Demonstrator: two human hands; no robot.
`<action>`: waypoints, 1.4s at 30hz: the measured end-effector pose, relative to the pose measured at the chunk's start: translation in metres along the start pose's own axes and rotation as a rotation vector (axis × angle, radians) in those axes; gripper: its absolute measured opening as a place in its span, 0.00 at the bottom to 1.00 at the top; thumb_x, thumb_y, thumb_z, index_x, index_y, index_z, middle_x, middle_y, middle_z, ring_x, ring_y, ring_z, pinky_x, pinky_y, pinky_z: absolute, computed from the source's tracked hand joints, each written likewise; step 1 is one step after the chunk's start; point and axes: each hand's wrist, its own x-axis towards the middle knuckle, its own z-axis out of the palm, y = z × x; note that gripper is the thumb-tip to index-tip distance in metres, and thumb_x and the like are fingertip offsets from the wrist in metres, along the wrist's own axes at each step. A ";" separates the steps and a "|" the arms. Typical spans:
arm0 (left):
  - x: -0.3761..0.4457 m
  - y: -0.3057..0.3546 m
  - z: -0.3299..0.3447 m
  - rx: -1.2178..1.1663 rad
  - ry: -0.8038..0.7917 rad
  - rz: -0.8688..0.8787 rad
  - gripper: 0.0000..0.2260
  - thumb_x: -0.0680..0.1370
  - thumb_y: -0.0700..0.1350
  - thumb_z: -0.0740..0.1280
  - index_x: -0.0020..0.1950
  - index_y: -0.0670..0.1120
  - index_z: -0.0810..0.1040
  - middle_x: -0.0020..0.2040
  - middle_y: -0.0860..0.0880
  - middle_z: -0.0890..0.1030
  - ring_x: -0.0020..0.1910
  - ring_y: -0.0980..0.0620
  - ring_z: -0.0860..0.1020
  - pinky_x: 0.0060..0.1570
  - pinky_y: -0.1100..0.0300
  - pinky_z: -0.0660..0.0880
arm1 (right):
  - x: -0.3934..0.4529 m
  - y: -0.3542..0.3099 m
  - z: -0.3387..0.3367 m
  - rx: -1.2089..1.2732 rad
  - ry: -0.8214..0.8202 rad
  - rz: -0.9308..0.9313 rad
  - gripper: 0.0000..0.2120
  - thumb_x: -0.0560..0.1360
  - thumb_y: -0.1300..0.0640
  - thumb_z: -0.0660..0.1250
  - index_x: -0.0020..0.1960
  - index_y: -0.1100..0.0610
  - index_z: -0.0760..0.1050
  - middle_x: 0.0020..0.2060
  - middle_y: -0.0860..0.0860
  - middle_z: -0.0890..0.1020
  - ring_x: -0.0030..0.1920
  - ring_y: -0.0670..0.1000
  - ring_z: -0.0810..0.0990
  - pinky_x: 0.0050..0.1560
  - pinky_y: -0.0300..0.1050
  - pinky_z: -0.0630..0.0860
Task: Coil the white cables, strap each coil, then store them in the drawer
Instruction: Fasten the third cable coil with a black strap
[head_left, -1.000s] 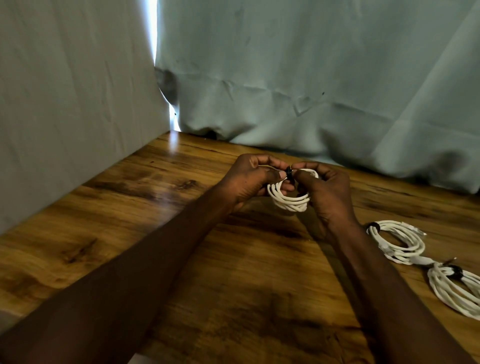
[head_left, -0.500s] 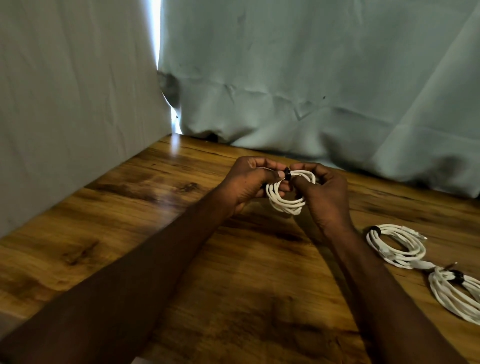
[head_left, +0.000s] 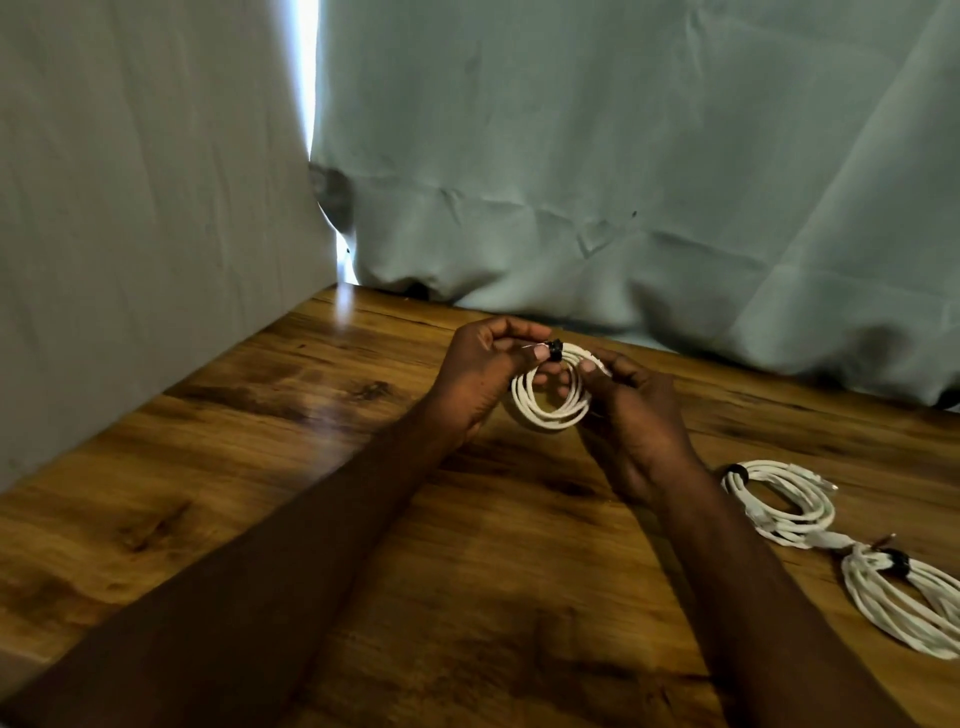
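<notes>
Head view: both hands, left hand, right hand, pinch white coil, black strap on top.

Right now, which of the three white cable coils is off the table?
The coil held in both hands, gripped by the left hand and right hand. The other two coils lie on the table.

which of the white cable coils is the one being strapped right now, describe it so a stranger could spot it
On the wooden table, three white coils show. Two lie flat at the right, the nearer strapped coil and the farther strapped coil. The held coil is up off the wood at the centre, gripped by the left hand and right hand, with a black strap at its top.
</notes>
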 end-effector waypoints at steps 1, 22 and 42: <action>0.000 -0.001 0.000 0.011 0.008 0.005 0.08 0.77 0.31 0.70 0.56 0.36 0.81 0.49 0.34 0.85 0.39 0.45 0.86 0.47 0.50 0.83 | 0.000 0.000 -0.001 0.021 0.001 0.042 0.11 0.79 0.69 0.68 0.60 0.64 0.82 0.54 0.65 0.85 0.55 0.64 0.84 0.64 0.59 0.79; 0.007 -0.008 -0.004 -0.257 0.050 -0.305 0.05 0.79 0.40 0.70 0.54 0.44 0.83 0.45 0.45 0.86 0.39 0.48 0.85 0.45 0.50 0.84 | -0.002 -0.006 -0.008 0.602 -0.146 0.240 0.14 0.71 0.67 0.69 0.56 0.60 0.84 0.46 0.55 0.87 0.43 0.48 0.87 0.46 0.48 0.86; 0.006 -0.010 0.007 -0.559 0.065 -0.286 0.08 0.82 0.32 0.62 0.47 0.38 0.78 0.33 0.45 0.78 0.28 0.53 0.79 0.33 0.60 0.80 | 0.002 0.010 -0.002 0.076 -0.172 -0.046 0.28 0.71 0.80 0.68 0.68 0.61 0.76 0.56 0.69 0.83 0.60 0.71 0.82 0.64 0.67 0.77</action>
